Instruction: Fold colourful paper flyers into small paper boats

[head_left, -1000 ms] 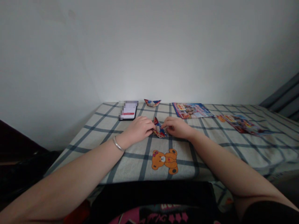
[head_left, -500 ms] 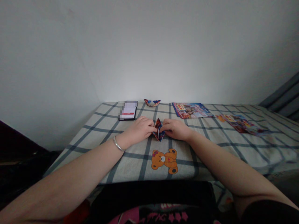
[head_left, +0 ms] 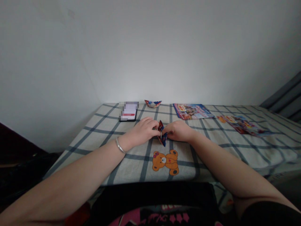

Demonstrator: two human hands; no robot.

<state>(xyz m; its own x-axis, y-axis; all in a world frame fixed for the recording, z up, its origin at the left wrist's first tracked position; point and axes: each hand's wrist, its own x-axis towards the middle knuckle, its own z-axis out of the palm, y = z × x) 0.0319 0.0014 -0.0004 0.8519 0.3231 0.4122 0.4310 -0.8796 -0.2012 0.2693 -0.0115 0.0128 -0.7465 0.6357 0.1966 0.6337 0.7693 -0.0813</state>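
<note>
Between my two hands is a small piece of folded paper (head_left: 163,140), printed in red and blue, with pointed ends at top and bottom. My left hand (head_left: 144,131), a silver bangle on its wrist, pinches the near-left side. My right hand (head_left: 180,130) grips the opposite side with fingers curled in. The fingers hide much of the paper's middle. Behind my hands, by the wall, stands a similar boat-shaped folded paper (head_left: 153,104).
A phone (head_left: 128,113) lies beyond my left hand. Printed leaflets (head_left: 194,111) lie at the back right, with more leaflets (head_left: 245,125) farther right. A checked tablecloth (head_left: 131,169) with a printed bear covers the table, which meets a pale wall (head_left: 150,53).
My left hand has shifted slightly right. The folded paper has moved a little right and tilted, its opening looking narrower. Everything else stays in place.
</note>
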